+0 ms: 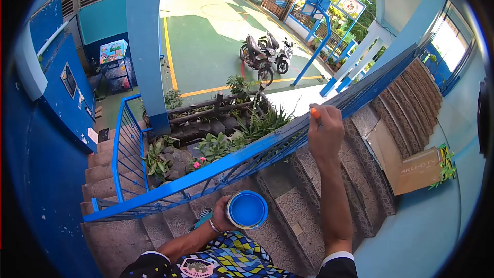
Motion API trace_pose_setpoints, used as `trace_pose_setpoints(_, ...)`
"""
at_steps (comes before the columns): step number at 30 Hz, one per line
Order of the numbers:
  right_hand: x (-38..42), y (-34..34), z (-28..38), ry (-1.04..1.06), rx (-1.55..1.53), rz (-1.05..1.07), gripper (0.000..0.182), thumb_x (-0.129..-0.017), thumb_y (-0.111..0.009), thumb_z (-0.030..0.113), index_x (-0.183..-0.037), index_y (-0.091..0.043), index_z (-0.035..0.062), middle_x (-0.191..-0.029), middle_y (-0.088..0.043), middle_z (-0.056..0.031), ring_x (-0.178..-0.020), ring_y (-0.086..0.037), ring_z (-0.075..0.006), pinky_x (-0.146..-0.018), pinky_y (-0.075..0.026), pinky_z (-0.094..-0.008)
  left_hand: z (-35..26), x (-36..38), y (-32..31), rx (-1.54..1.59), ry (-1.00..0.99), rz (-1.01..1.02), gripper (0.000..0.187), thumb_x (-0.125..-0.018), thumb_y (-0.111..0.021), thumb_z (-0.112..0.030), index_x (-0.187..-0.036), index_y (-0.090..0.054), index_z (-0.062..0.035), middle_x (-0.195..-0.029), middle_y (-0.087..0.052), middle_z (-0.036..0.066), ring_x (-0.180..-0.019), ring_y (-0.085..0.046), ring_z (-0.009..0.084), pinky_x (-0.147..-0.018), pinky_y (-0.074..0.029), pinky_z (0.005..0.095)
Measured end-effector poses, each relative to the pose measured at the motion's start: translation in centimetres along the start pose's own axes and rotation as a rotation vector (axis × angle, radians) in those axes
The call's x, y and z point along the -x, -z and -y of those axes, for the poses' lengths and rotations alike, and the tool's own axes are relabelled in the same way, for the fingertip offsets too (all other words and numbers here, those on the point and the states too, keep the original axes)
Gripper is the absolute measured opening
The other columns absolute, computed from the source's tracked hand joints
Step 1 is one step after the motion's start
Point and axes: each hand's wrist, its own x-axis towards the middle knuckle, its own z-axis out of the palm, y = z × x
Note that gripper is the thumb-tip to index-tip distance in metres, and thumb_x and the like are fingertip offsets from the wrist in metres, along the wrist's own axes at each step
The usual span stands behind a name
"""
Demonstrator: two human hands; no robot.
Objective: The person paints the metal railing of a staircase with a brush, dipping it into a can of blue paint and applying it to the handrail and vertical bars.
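Note:
My left hand [222, 214] is wrapped round the side of an open can of blue paint [247, 209], low in the middle of the view above the steps. Further right and higher, my right hand [326, 129] is closed on an orange-handled tool [314, 113] at the blue stair railing [206, 176]. Only the orange end of the tool shows; its other end is hidden behind the hand and railing. The railing's top slopes up from lower left to upper right.
Tiled stairs [293, 211] run below me and climb to the right. A cardboard TV box [419, 171] stands by the right wall. Past the railing are plants [216, 146], a blue pillar [146, 46], parked motorcycles [257, 55] and a green court [200, 36].

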Motion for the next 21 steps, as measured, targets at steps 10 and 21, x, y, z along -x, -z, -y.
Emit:
trace_pose_setpoints(10, 3.8, -1.3, 6.5, -0.445, -0.733, 0.342, 0.028, -0.089, -0.083, 0.002, -0.115, -0.075, -0.0043, -0.100, -0.079, -0.0126, -0.087, -0.076, -0.0141, -0.078, -0.062, -0.0292, -1.5, -2.9, -1.2, -0.117, -0.008, -0.189, 0.062, -0.097, -0.057, -0.051, -0.144, -0.066, -0.0109, -0.149, -0.064, 0.018, -0.137, -0.061, 0.0403, -0.119, -0.042, 0.0647)
trace_pose_setpoints(21, -4.9, 0.9, -9.6, -0.293, -0.034, -0.139, 0.023, -0.090, -0.077, 0.000, -0.112, -0.076, 0.0059, -0.102, -0.071, -0.0098, -0.091, -0.070, -0.0290, -0.082, -0.057, -0.0414, -0.7, -3.8, -0.3, -0.045, 0.045, -0.135, 0.058, -0.097, -0.058, -0.051, -0.137, -0.071, -0.0107, -0.144, -0.068, 0.018, -0.133, -0.063, 0.0395, -0.118, -0.042, 0.0626)
